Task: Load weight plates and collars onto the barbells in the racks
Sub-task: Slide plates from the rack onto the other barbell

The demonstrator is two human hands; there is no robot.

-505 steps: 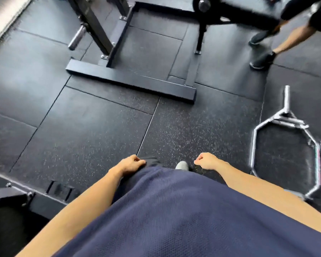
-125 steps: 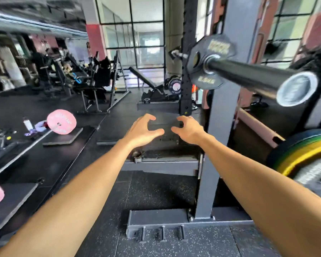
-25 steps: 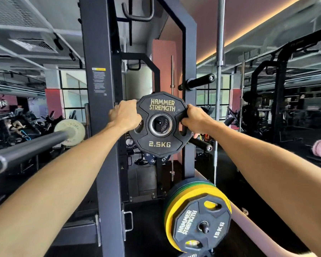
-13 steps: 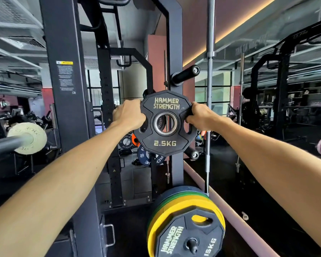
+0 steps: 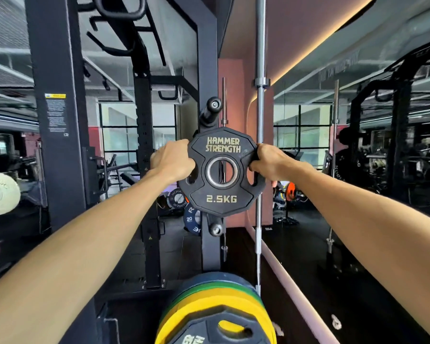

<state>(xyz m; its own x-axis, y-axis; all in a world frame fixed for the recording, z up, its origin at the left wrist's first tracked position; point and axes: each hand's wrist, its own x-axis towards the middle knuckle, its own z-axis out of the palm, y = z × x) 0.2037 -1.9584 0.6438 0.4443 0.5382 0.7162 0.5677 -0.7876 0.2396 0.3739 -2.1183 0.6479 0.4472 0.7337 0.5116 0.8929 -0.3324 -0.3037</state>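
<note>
plate (image 5: 221,171) is off its storage peg now and held free at frame centre, daylight showing through the bore, where a second ago a peg sat behind it. left hand (image 5: 173,161) and right hand (image 5: 268,161) each have a closed grip through the side cutouts. next up, likely: the barbell sleeve (image 5: 0,193) at left edge. plate is matte black rubber, many-sided, steel-ringed hub, raised gold lettering.

Both arms extended forward at chest height, left hand (image 5: 172,160) and right hand (image 5: 268,162) level, fingers curled tight, knuckles toward camera.
</note>
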